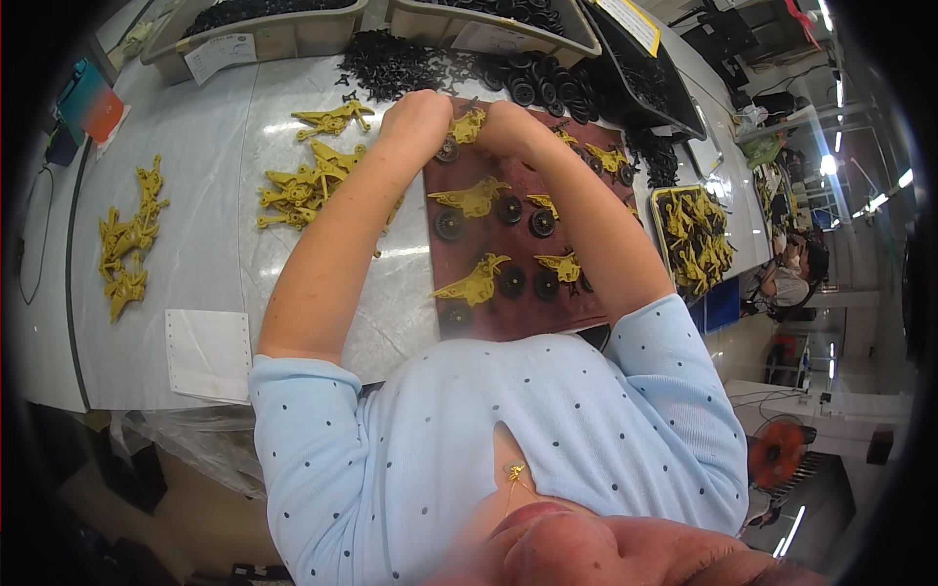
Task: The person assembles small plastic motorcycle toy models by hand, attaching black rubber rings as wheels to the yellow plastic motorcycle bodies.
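Observation:
At the far edge of a maroon mat (459, 322), my left hand (415, 122) and my right hand (510, 129) are close together, fingers curled. Between them is a yellow plastic toy body (467, 125), shaped like a motorbike's, which both hands appear to grip; my fingertips are mostly hidden. A black wheel (447, 149) lies just below my left hand. Nearer to me, further yellow bodies (472, 196) lie in rows on the mat, with black spoked wheels (448, 224) beside them. My right forearm hides part of these rows.
Loose yellow parts (311, 186) are heaped left of the mat, with more (129, 239) farther left. Small black parts (386, 66) and black wheels (547, 86) are piled beyond my hands. Grey bins (283, 37) line the back. A tray (660, 210) of yellow parts stands at right.

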`<act>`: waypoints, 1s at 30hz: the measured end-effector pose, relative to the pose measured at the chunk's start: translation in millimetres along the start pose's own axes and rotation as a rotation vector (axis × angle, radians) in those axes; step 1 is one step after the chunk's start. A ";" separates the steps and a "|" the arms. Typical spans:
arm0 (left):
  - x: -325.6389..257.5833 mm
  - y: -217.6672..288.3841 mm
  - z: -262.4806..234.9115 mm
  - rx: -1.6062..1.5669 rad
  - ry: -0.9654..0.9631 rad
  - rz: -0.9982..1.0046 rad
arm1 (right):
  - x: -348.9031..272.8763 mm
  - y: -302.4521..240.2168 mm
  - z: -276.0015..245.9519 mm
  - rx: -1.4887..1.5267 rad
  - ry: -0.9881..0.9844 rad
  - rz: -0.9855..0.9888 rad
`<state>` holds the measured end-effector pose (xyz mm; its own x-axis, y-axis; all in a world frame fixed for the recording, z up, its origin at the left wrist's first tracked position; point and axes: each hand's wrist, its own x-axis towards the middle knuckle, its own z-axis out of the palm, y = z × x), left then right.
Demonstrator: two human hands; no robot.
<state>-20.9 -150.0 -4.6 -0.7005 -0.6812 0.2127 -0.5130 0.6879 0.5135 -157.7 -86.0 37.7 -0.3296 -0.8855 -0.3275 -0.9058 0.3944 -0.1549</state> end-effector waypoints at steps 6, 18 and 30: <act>2.6 -3.8 4.3 0.014 -0.009 0.106 | -2.9 12.2 5.9 0.014 -0.074 -0.093; 1.1 2.2 -17.6 0.014 0.008 0.127 | -88.3 50.4 -24.2 0.379 0.328 -0.050; 47.2 -60.4 -49.5 -0.407 0.191 -0.262 | -197.0 157.2 32.5 0.884 0.670 0.035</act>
<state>1.6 -236.1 15.5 -0.4519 -0.8771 0.1625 -0.3975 0.3611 0.8435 -226.6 158.5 47.6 -0.6705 -0.7186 0.1847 -0.4725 0.2217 -0.8530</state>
